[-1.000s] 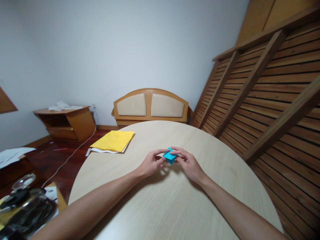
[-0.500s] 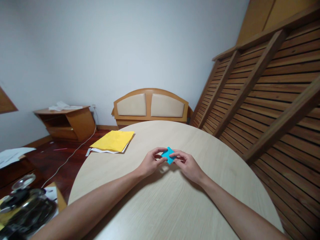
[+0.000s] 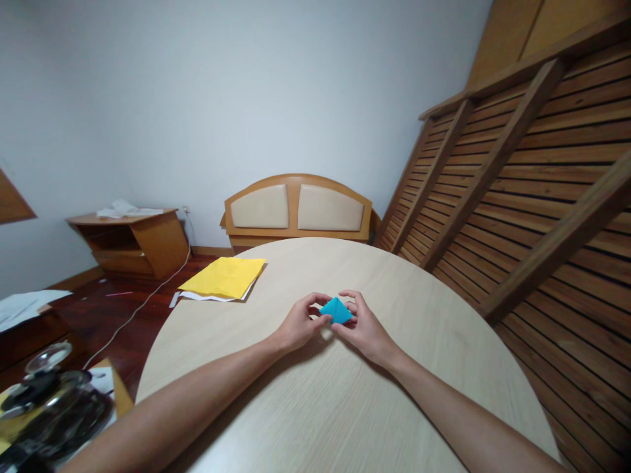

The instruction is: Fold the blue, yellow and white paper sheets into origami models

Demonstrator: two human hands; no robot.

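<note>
A small piece of folded blue paper (image 3: 336,310), diamond-shaped with a crease down its middle, is held just over the round table (image 3: 315,401). My left hand (image 3: 302,322) pinches its left corner between thumb and fingers. On the other side, my right hand (image 3: 362,328) has its thumb at the lower edge and some fingers behind the right corner. The right index finger is raised clear of the paper. Part of the paper's back is hidden from me.
Yellow paper sheets (image 3: 224,277) lie over white ones at the table's far left. A wooden slatted panel (image 3: 522,164) leans on the right. Behind the table stands a padded headboard (image 3: 296,187). A glass pot (image 3: 69,407) is at the lower left.
The blue paper has turned, now showing a wider diamond with a centre crease. My right fingers have spread and the index finger has lifted off; my left hand has barely moved.
</note>
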